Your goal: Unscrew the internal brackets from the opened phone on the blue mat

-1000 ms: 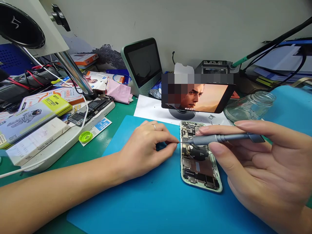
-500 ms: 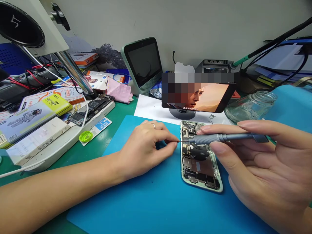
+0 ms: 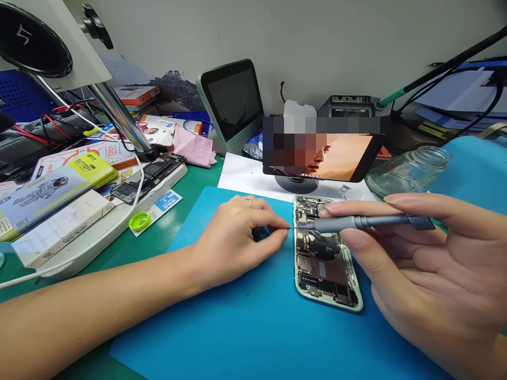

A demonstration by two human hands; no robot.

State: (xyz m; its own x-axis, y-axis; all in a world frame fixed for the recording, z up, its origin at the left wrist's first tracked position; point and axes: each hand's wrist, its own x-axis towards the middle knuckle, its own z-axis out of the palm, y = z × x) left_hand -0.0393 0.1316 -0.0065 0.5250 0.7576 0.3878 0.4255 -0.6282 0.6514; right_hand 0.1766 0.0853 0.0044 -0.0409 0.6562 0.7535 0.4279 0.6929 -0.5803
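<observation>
My right hand (image 3: 428,258) holds a slim grey screwdriver (image 3: 336,224) level between thumb and fingers, its thin bit pointing left. At the bit's end, the thumb and forefinger of my left hand (image 3: 245,237) pinch together on the tip; whether a tiny part is also between them is hidden. Beneath the screwdriver lies an opened phone (image 3: 322,272) with a pale green frame, its boards and inner parts exposed. The right hand and the tool cover some of its upper part. Phone and left hand rest on a blue mat (image 3: 222,327).
Behind the phone, a tablet (image 3: 348,153) plays a video in front of a smart display (image 3: 233,100). A glass jar (image 3: 412,169) lies at the right. On the left are a microscope stand (image 3: 127,121), a battery box (image 3: 59,190), another opened phone (image 3: 150,177) and a green cap (image 3: 140,220).
Both hands, the screwdriver and the phone keep nearly the same places. The screwdriver's handle end has shifted very slightly left. The subtitle on the tablet is different.
</observation>
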